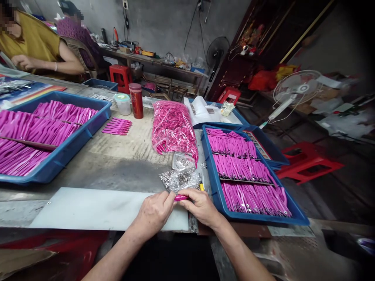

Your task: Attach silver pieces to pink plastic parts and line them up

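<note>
1. While the left hand pinches the left side of a small glossy pink piece, the right hand grips its right side; both grips are narrow, closed on the piece.
2. The piece sits above the right end of a white board, near the front edge of the table.
3. Just beyond the hands lies a clear bag of small metal parts.
4. Behind it rests a larger bag of pink pieces.
5. To the right, a blue tray holds three rows of pink strips.
6. Left of the larger bag, a red tumbler stands beside a lidded tub.
7. Farther left stands a second tray, similarly filled.
</note>
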